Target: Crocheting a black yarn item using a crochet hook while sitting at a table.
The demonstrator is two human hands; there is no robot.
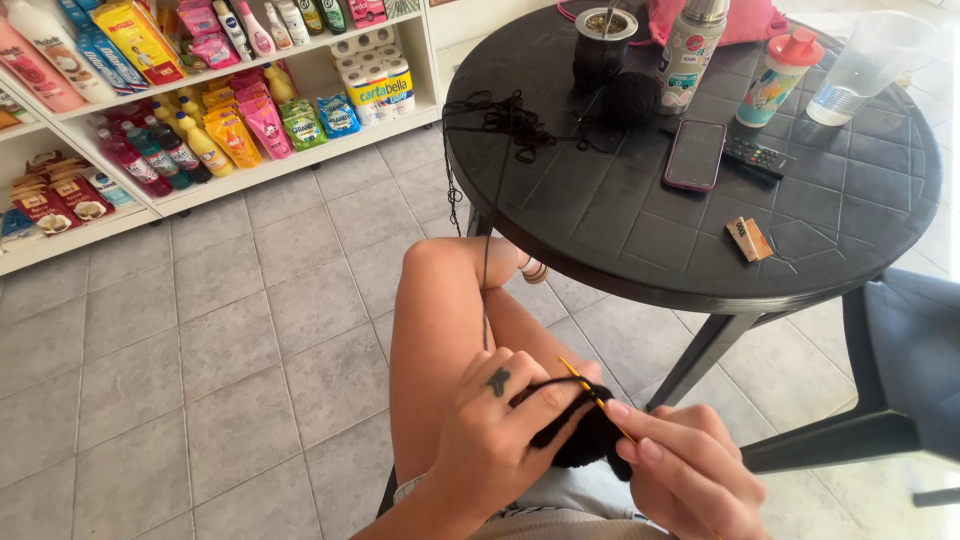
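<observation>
My left hand holds a small piece of black crochet work over my lap, with a black yarn strand running up over my fingers to the table. My right hand pinches a thin yellow crochet hook, whose tip is stuck into the black piece. The strand leads to a loose tangle of black yarn and a black yarn ball on the round black table. My bare knee is raised below the table edge.
On the table stand a gourd cup with a metal straw, a thermos flask, a lidded bottle, a clear jug, a phone, a remote control and a small box. White shelves of goods line the left. A dark chair is at right.
</observation>
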